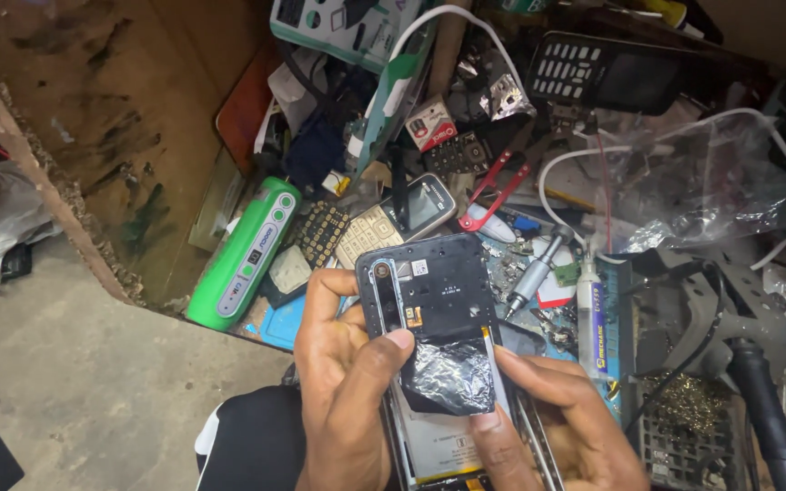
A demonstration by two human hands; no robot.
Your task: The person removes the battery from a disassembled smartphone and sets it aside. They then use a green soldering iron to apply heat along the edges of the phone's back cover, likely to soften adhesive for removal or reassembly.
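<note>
Cluttered desk behind, the opened phone stands lengthwise away from the person, left hand and right hand both closed around its lower sides, left thumb pressing its back.

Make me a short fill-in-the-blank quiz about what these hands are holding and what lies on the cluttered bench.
1. Both hands hold an opened smartphone whose back cover is ____.
2. The left hand presses its ____ against the phone's inner frame.
3. The rounded cylinder-shaped device left of the phone is coloured ____.
4. The small snips behind the phone have ____ handles.

Missing words: off; thumb; green; red
</note>
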